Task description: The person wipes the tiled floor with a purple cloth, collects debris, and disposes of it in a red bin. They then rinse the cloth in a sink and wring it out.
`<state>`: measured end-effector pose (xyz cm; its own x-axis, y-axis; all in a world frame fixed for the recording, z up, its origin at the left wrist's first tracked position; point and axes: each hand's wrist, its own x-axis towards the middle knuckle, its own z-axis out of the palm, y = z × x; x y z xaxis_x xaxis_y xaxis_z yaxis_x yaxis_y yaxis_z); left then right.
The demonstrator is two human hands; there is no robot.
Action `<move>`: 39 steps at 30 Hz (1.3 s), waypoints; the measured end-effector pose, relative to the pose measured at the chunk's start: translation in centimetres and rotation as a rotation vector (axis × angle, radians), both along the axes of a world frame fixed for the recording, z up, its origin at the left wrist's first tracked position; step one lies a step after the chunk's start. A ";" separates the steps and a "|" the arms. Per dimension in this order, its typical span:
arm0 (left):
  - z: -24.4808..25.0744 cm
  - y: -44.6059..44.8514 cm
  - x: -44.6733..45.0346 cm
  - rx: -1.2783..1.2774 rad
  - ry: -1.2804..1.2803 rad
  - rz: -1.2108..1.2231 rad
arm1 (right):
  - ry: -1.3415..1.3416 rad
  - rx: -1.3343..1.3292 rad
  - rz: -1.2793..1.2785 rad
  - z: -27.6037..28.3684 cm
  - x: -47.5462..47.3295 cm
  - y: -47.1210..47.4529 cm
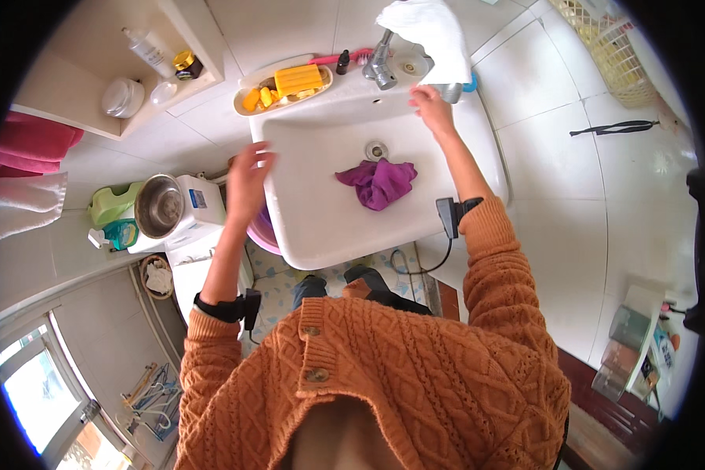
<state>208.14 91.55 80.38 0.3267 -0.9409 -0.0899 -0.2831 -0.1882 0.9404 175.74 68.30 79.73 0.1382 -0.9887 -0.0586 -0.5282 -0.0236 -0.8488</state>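
Observation:
A crumpled purple cloth (379, 183) lies in the white washbasin (311, 217), just in front of the metal drain (377, 151). My left hand (248, 185) is raised over the basin's left edge, holding nothing, its fingers a little apart. My right hand (433, 111) is at the back right of the basin, near the lower edge of a white cloth (432, 35). Whether its fingertips touch that cloth is hard to tell; nothing shows in its grasp. The white cloth hangs beside the chrome faucet (380, 61) and covers part of the ledge.
A soap dish (241, 106) with yellow soap (298, 80) stands on the back ledge, beside a dark bottle (342, 62) and a pink brush (335, 59). Left are a metal bowl (160, 205) and a shelf with jars (122, 98). A cable (423, 270) hangs from my right wrist.

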 end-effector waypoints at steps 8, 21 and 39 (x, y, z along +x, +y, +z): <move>-3.9 -4.9 -21.2 0.088 -0.578 -0.636 | 0.417 -0.767 0.159 -2.0 -2.0 -6.9; -8.5 -3.5 -20.6 0.228 -0.876 -0.511 | 0.970 -0.576 0.381 -2.8 1.5 -13.6; -8.6 -6.6 -18.0 0.682 -0.789 -0.733 | -0.032 0.456 0.363 -16.2 -0.8 1.8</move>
